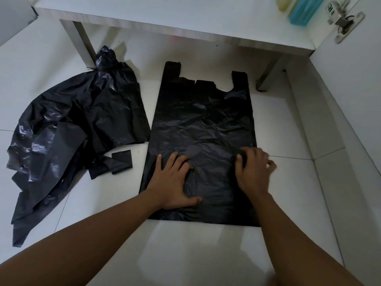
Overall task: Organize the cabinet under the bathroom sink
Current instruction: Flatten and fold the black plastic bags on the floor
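Observation:
A black plastic carrier bag [203,124] lies spread flat on the white tiled floor, handles pointing toward the cabinet. My left hand [175,182] presses flat on its lower left part with fingers spread. My right hand [254,170] rests on its lower right edge, fingers a little bent and blurred by motion. A crumpled heap of more black plastic bags [70,129] sits to the left, apart from both hands.
The white cabinet floor [185,19] on short legs runs across the top. Its open door with a metal hinge [343,19] stands at the right. A teal package [305,9] and a yellowish item [283,3] sit inside, top right.

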